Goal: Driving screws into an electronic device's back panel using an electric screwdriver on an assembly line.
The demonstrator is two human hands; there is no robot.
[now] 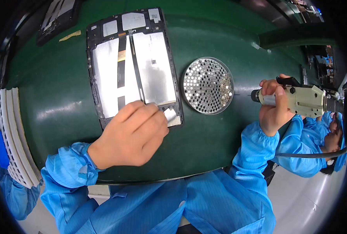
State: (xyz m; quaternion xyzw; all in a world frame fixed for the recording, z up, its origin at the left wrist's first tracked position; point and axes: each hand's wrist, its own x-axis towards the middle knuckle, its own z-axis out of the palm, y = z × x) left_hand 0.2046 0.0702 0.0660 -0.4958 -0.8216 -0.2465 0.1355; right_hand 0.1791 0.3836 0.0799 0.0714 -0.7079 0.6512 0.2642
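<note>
An opened tablet (156, 72) lies on the green table left of centre. Silver plates and dark ribbon cables show inside its black frame. My left hand (131, 134) is over the tablet's near end, fingers curled together and pointing down. Whatever its fingertips pinch is hidden beneath the hand. Beside the fingers, a small whitish flap (170, 114) stands up from the tablet. On the right, my right hand (275, 107) is wrapped around a cream-coloured electric screwdriver (306, 100), held sideways with its dark nose toward the left.
A round metal dish (207, 85) of small screws sits right of the tablet. White perforated trays (13, 136) stand at the left edge. Another device (58, 19) and a yellowish strip (70, 36) lie far left. A blue-clad person (309, 144) sits at right, near a black cable (313, 155).
</note>
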